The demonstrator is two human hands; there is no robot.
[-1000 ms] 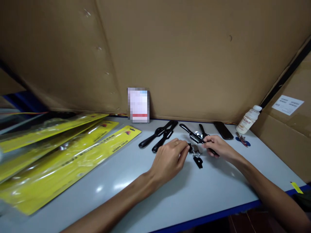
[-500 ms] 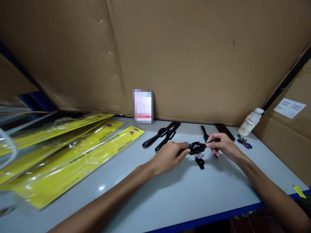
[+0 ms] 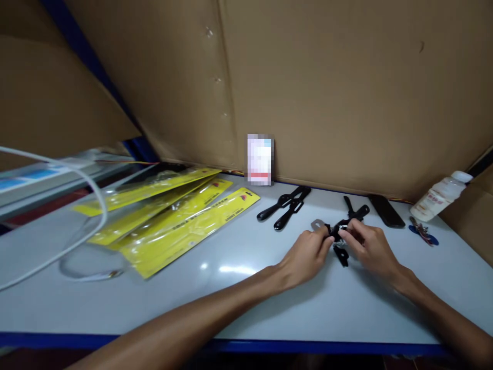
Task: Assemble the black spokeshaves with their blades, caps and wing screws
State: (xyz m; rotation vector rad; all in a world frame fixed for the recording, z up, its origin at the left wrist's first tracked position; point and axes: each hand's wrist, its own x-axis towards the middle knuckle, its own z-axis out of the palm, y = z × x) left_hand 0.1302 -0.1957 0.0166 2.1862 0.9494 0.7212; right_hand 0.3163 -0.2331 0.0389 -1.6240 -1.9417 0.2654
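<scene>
My left hand (image 3: pixel 308 254) is closed round one end of a black spokeshave (image 3: pixel 361 211), which is held just above the table and angled up to the right. A grey metal blade (image 3: pixel 317 224) juts out past the left fingers. My right hand (image 3: pixel 372 249) is pinched at the spokeshave's middle. A small silvery bit shows at its fingertips, too small to name. Below the hands lie a small black cap plate (image 3: pixel 341 256) and a few silvery screws, partly covered by the fingers.
Two black spokeshave bodies (image 3: pixel 285 205) lie left of the hands. Yellow blister packs (image 3: pixel 192 234) and a white cable (image 3: pixel 96 192) are further left. At right are a dark flat object (image 3: pixel 386 210), a bottle (image 3: pixel 441 198) and a small bundle (image 3: pixel 423 231). A cardboard wall (image 3: pixel 327 92) stands behind.
My right hand has left the spokeshave's right handle and moved in to its middle. The spokeshave has turned in my left hand. The whole view has shifted left.
</scene>
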